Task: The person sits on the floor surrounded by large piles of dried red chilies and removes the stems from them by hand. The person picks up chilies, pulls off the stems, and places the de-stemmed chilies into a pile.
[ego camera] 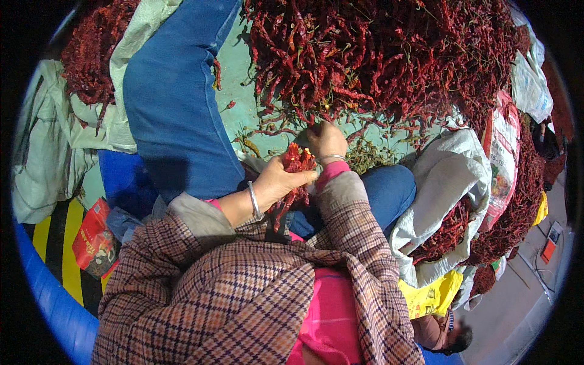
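My left hand (pixel 276 180) is closed around a bunch of dried red chili peppers (pixel 295 164), their cut or torn ends pointing up and their tips hanging below the palm. Just beyond it, my right hand (pixel 326 140) is at the near edge of a large heap of dried red chilies (pixel 337 59). Its back faces me, so whatever its fingers touch or hold is hidden. Loose stems (pixel 372 155) lie to the right of this hand on the pale green surface (pixel 235 86).
My jeans-clad legs (pixel 173 100) flank the work. A white woven sack (pixel 451 159) holding chilies stands at right, near a yellow bag (pixel 431 296). More chilies (pixel 98 54) lie on sacking at left. A red packet (pixel 95 237) lies lower left. Another person (pixel 440 333) appears lower right.
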`<control>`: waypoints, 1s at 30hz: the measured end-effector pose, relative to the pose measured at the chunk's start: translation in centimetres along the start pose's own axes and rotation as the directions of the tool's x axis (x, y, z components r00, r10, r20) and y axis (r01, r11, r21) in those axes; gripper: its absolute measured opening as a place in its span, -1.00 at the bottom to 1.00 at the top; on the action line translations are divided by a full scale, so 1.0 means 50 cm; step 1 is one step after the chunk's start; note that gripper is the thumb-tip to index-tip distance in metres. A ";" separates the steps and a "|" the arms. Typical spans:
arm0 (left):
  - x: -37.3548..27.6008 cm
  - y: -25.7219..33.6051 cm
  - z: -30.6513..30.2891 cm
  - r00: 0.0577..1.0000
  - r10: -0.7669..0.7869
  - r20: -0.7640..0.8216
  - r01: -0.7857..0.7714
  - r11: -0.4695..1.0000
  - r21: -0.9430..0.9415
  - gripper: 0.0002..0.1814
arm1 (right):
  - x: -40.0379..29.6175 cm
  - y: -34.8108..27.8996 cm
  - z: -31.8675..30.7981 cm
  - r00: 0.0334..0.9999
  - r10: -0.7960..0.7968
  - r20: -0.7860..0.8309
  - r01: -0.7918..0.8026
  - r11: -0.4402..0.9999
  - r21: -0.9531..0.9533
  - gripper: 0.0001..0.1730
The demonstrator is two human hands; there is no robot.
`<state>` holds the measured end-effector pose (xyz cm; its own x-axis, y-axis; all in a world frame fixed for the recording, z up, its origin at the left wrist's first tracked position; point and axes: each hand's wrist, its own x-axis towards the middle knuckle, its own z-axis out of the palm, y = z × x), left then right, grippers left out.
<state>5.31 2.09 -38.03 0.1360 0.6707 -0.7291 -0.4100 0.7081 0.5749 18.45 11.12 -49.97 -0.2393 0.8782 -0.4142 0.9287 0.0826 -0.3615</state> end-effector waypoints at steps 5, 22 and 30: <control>0.007 -0.022 -0.013 0.991 -0.001 -0.137 -0.007 0.998 -0.059 -0.84 | -0.068 0.090 -0.026 0.967 0.006 0.253 -0.193 0.669 0.718 -0.77; -0.119 -0.011 -0.032 0.991 0.040 0.131 -0.048 0.997 0.065 -0.79 | -0.140 -0.062 -0.067 0.926 -0.374 0.048 0.346 0.894 0.283 -0.72; -0.087 -0.012 -0.040 0.991 0.065 0.115 -0.067 0.998 0.017 -0.90 | -0.022 -0.176 0.059 0.696 -0.718 -0.002 0.718 0.695 -0.040 -0.64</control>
<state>3.16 -1.70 -35.92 0.2124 0.7361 -0.6426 -0.4025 0.6652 0.6289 9.68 8.06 -48.78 -0.8330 0.5526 -0.0265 0.4850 0.7064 -0.5156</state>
